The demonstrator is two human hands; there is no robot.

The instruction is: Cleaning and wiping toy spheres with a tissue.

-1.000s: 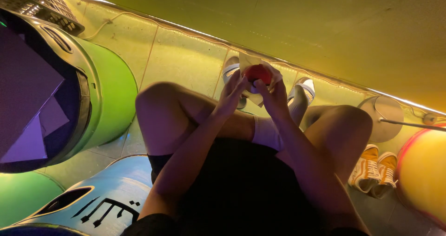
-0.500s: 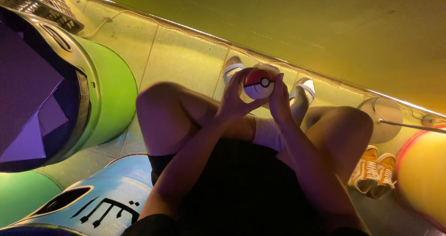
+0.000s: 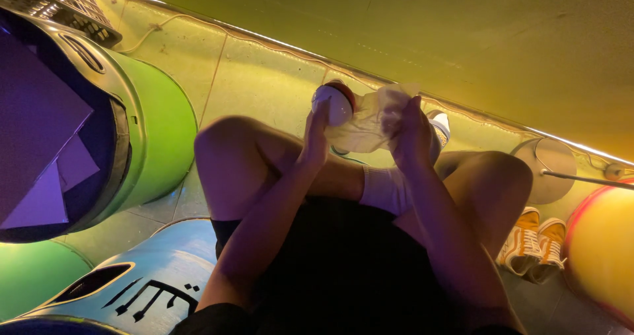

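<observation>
I sit with my legs crossed and both hands raised above my knees. My left hand (image 3: pixel 317 134) grips a small red and white ball (image 3: pixel 333 102), its white half turned toward me. My right hand (image 3: pixel 411 134) is closed on a crumpled white cloth (image 3: pixel 370 124) that stretches from my fingers across to the ball and touches it. Part of the ball's red half shows at the top; the rest is hidden by the cloth and my fingers.
A green barrel (image 3: pixel 155 134) with a dark open mouth stands at the left, a blue barrel (image 3: pixel 155 275) near my left hip. A yellow ball (image 3: pixel 601 242), a pair of orange sneakers (image 3: pixel 535 242) and a round stand base (image 3: pixel 548 167) lie at the right. A wall edge (image 3: pixel 264 38) runs behind.
The ball shifted left into my left hand alone and turned its white side to me. My right hand came off the ball and now holds the cloth spread against it.
</observation>
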